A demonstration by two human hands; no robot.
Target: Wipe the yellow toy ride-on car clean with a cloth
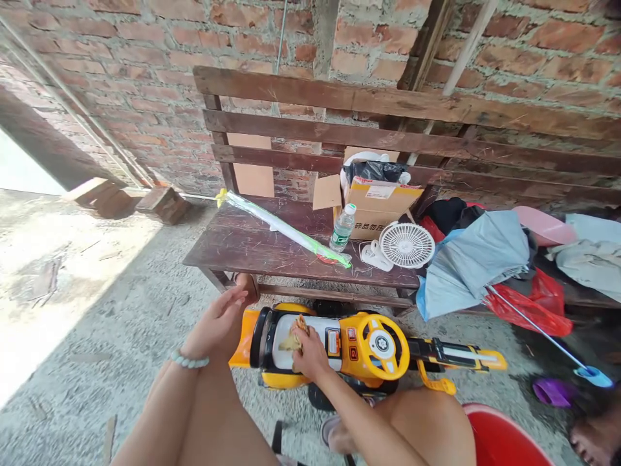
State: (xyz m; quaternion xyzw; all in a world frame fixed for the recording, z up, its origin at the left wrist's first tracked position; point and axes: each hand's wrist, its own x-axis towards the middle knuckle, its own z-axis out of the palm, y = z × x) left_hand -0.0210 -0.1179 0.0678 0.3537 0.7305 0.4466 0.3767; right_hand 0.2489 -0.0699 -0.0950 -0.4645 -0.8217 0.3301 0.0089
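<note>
My right hand [311,353] grips a crumpled yellowish-brown cloth [291,341] and presses it on the grey seat [284,359] of a yellow toy ride-on digger [354,349]. The digger stands on the ground, its yellow steering wheel [403,349] to the right of the cloth and its digging arm [456,354] reaching further right. My left hand [218,323] hovers by my left knee, fingers stretched out and holding nothing. A pale green bead bracelet [190,361] circles that wrist.
Behind the digger, a wooden bench [242,239] carries a water bottle [343,228], a white fan [407,246], a cardboard box [383,210] and a folded umbrella [478,249]. A red tub [504,440] stands at lower right, near another person's foot [594,437].
</note>
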